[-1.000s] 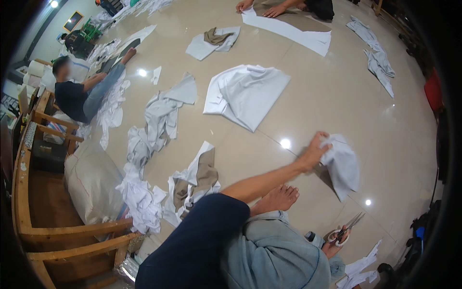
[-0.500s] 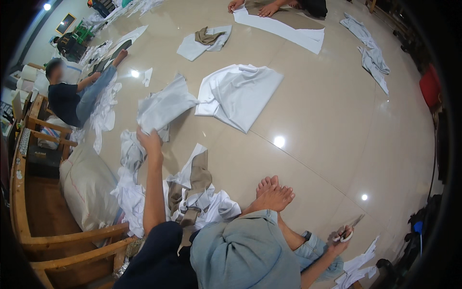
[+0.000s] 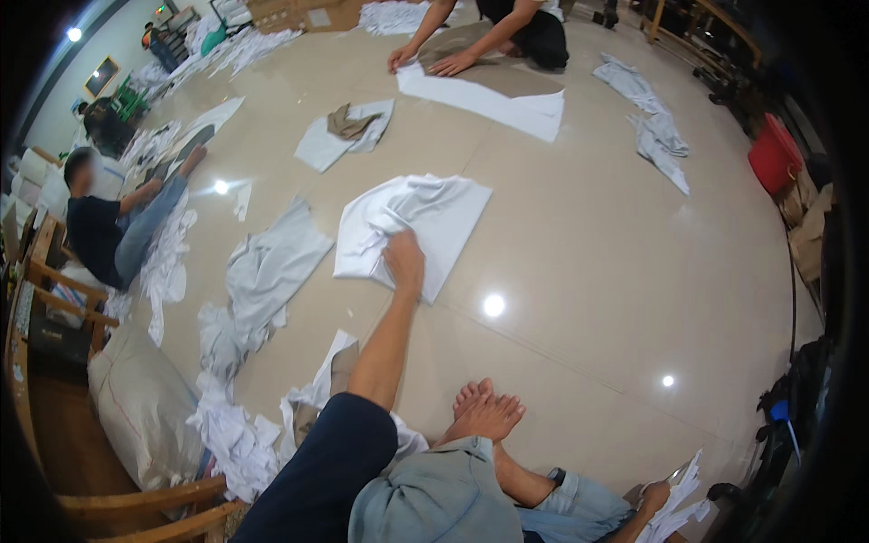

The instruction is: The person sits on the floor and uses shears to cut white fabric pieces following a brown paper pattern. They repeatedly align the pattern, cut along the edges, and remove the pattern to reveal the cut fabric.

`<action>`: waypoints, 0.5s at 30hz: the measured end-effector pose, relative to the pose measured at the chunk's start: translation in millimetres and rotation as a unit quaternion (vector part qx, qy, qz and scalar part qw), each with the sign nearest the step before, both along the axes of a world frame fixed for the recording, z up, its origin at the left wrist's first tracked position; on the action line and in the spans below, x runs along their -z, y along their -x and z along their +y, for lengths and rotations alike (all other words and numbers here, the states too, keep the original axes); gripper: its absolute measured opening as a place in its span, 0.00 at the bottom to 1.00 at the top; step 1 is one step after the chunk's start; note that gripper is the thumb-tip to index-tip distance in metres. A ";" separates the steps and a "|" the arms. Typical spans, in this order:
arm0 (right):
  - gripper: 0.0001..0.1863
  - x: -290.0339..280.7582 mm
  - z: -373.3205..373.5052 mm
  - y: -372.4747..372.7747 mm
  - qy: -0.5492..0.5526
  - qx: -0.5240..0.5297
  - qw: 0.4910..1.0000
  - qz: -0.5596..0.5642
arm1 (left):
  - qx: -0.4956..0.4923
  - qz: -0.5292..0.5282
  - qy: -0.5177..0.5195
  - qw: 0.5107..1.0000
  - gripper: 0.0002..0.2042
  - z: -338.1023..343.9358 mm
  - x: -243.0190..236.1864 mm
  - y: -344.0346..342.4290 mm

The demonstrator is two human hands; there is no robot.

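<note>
My left hand [image 3: 405, 258] reaches out to the folded white cloth [image 3: 449, 231] on the floor, its fingers closed on the bunched fabric near the middle. To the left lies a spread piece of pale grey cloth [image 3: 272, 262]. Below it are crumpled white scraps [image 3: 231, 430] and a brown-and-white bundle [image 3: 340, 360], partly behind my arm. At the lower right my right hand [image 3: 654, 496] holds scissors [image 3: 675, 474], whose metal shows against white strips [image 3: 683, 516].
A person [image 3: 95, 217] sits at the left among scraps; another [image 3: 525, 32] kneels at the top over white-and-brown fabric [image 3: 480, 113]. Also around are a sack [image 3: 140, 407], wooden frames [image 3: 136, 496], a grey-and-brown piece [image 3: 321, 154], long grey cloths [image 3: 656, 136] and a red bin [image 3: 768, 154].
My left hand has moved from a pale piece, now lying at the left, to the folded white cloth at the middle. My right hand with the scissors has dropped lower.
</note>
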State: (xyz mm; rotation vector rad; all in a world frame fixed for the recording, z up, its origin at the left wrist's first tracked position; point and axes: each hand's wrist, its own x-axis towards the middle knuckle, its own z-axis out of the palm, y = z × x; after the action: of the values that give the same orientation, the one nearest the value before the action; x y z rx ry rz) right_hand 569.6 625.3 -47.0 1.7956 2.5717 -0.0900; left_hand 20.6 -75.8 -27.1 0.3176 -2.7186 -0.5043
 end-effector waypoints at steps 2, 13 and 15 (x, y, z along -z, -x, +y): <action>0.27 1.3 -23.7 12.5 -0.007 0.022 1.000 0.000 | 0.128 0.038 -0.075 0.988 0.10 44.6 2.3 -5.2; 0.23 -26.2 -229.1 225.9 0.255 -0.237 0.856 0.382 | 0.707 -0.053 -0.191 0.679 0.08 255.0 -16.9 -165.2; 0.21 -40.2 -253.3 243.0 0.188 -0.282 0.864 0.371 | 0.654 -0.035 -0.207 0.727 0.14 240.9 -8.9 -168.9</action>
State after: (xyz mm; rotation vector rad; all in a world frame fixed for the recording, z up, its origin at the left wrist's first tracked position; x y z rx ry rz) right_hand 326.6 372.0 -6.8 0.9042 3.0973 -1.4010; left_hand 189.5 165.1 -18.1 -1.6277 -2.3970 -1.4263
